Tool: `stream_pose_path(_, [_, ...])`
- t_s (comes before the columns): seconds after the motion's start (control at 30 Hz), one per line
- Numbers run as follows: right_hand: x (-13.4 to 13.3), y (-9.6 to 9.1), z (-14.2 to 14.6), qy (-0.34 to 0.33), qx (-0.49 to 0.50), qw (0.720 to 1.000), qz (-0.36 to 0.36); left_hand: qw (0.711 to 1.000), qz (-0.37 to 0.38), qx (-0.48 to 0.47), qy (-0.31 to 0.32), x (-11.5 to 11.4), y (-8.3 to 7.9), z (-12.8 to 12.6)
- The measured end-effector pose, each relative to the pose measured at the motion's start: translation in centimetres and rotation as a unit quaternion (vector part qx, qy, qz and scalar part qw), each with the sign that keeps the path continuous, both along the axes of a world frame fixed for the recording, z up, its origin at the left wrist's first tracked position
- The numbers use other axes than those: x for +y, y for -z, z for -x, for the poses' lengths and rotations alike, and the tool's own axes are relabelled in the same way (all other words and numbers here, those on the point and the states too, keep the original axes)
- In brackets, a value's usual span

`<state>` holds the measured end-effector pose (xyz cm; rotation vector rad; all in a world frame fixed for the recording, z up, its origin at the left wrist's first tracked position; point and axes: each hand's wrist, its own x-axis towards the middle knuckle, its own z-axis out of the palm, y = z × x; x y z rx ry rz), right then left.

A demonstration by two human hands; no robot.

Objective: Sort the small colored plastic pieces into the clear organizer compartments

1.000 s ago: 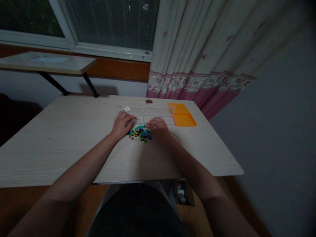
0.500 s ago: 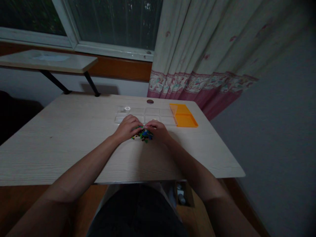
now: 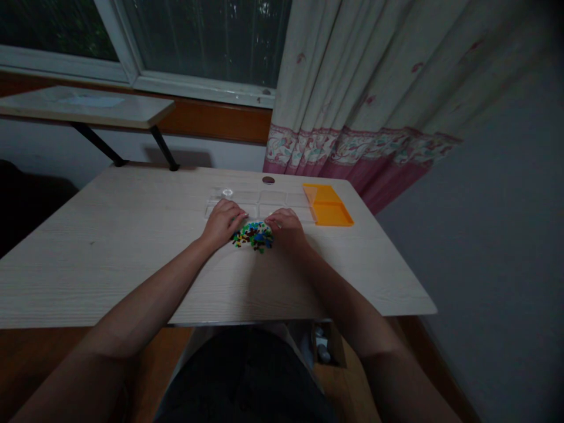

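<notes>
A small heap of tiny coloured pieces [image 3: 254,234], green, blue, red and dark, lies on the pale wooden table [image 3: 132,247]. My left hand [image 3: 221,222] rests on the table at the heap's left edge with its fingers curled toward the pieces. My right hand [image 3: 286,225] sits at the heap's right edge, fingers bent down onto the table. What either hand pinches, if anything, is too small to make out. Just behind both hands lies a clear plastic box with several compartments [image 3: 264,202].
An orange lid or tray [image 3: 326,211] lies to the right of the clear box. A small dark round thing [image 3: 268,180] sits near the table's far edge. Behind are a second table [image 3: 83,108], a window and a curtain [image 3: 352,117].
Both hands closed in over the heap half a second ago and have now drawn apart again, so the pieces show between them. The heap looks more tightly gathered.
</notes>
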<state>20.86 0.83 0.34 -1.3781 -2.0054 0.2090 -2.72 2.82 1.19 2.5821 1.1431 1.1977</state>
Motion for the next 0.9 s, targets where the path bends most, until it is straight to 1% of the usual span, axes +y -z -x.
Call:
stream_pose_path(0.13, [-0.3,-0.3,-0.2,0.018,-0.124,0.992,0.008,1.000,0.006,-0.019,-0.022,0.3,0.2,0.2])
stream_pose_path(0.27, [-0.7,-1.0,0.0,0.016,-0.184,0.983,0.007,1.000,0.008,-0.018,-0.024,0.3,0.1,0.2])
stream_pose_path(0.43, [-1.1,-1.7,0.1,0.012,-0.211,0.977,0.018,1.000,0.007,-0.012,-0.024,0.4,0.1,0.2])
stream_pose_path(0.7, [-1.2,-2.1,0.0,-0.023,-0.215,0.976,0.018,1.000,0.006,-0.005,-0.026,0.4,0.2,0.2])
stream_pose_path(0.9, [-1.5,-2.6,-1.0,-0.039,-0.224,0.974,0.014,0.999,0.009,-0.013,-0.030,0.4,0.3,0.2])
